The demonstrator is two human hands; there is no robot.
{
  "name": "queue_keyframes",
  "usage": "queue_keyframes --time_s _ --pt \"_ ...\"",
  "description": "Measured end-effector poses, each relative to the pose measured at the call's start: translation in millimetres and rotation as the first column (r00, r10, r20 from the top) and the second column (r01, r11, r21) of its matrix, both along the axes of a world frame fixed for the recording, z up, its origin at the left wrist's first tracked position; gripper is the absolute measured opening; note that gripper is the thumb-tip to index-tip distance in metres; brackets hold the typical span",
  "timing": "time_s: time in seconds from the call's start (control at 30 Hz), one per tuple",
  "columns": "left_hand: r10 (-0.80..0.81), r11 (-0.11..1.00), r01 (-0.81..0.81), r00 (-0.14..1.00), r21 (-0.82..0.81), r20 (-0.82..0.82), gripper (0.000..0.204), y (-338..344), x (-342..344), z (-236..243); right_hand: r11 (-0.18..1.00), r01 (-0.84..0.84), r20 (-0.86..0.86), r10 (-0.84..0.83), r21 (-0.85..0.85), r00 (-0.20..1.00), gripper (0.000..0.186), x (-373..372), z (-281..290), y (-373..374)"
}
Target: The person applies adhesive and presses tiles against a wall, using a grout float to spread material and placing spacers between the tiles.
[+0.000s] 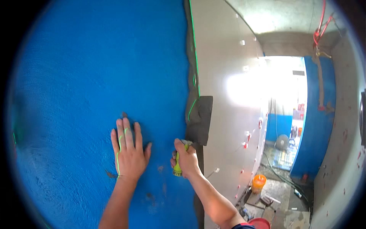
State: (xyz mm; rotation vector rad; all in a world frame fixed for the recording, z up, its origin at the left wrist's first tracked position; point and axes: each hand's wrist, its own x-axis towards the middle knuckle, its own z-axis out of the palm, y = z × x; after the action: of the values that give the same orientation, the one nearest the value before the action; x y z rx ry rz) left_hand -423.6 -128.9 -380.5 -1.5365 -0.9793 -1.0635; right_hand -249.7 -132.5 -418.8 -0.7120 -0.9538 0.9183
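My left hand (130, 150) lies spread on a textured blue wall (84, 61), a green laser line crossing its fingers. To its right, my right hand (185, 156) grips the yellow-green handle of a trowel (177, 168). The trowel's grey blade (202, 116) rests over a dark grey mortar strip (190, 68) running vertically where the blue surface meets a pale grey tiled wall (219, 57). Another green line runs along this strip. Part of the handle is hidden under my fingers.
A bright doorway (282, 95) stands at the right, beside a blue panel (314, 141). Below are an orange bucket (259, 183), boards, tools, hoses (274, 168) and part of a red bucket (260, 225). Red conduits (320, 30) hang from the ceiling. A grey wall (335, 175) bounds the right.
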Motion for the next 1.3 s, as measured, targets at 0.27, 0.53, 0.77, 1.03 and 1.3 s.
queue_keyframes --time_s 0.27,0.53,0.77,1.03,1.3 --pt "-0.003 0.999 0.002 0.999 -0.034 -0.034 0.068 -2 -4 -1 0.997 -0.057 -0.053 0.06 0.06 0.997 0.032 -2 56 -4" --pt "0.022 0.999 -0.024 0.998 -0.036 -0.053 0.066 1 -2 -3 0.994 -0.016 -0.039 0.021 0.108 0.999 0.029 0 95 2" --pt "0.045 0.998 -0.047 0.998 -0.043 -0.048 0.066 0 -5 0 0.978 -0.109 -0.051 0.119 0.177 0.992 0.027 2 129 -1" --pt "0.03 0.998 -0.032 0.999 -0.057 -0.041 0.066 3 0 0 0.886 -0.384 -0.064 0.413 0.26 0.909 0.021 25 101 -2" --pt "0.03 0.998 -0.032 0.999 -0.047 -0.037 0.065 5 -3 -5 0.317 -0.858 0.016 0.936 0.405 0.353 0.016 80 -12 -81"
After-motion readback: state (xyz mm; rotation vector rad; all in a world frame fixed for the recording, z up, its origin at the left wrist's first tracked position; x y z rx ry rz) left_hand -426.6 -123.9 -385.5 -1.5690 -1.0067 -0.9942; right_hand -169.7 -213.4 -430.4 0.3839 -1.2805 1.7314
